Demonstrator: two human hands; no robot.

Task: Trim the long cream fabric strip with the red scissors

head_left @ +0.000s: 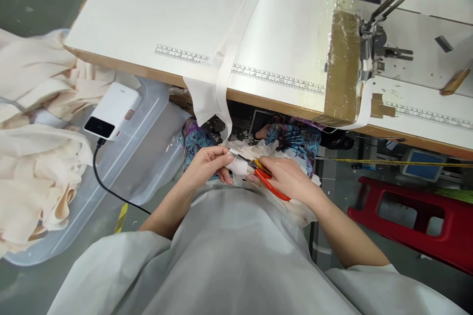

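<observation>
Over my lap, my right hand (286,175) is closed on a pair of scissors (272,187) with red handles and a yellow part near the pivot. Their dark blades point left, across a piece of white fabric (239,166). My left hand (211,163) pinches that fabric between thumb and fingers, right by the blade tips. More pale, bunched cloth (301,209) lies on my lap beneath the hands. Just beyond, a white fabric strip (221,92) hangs over the table edge, its lower end close to my left hand.
A white worktable (148,5) with printed rulers stands ahead; a sewing machine (377,42) is at its right. To the left, a clear plastic bin (148,123) holds cream cloth (33,177) and a white power bank (113,110) with a cable. A red stool (414,221) stands right.
</observation>
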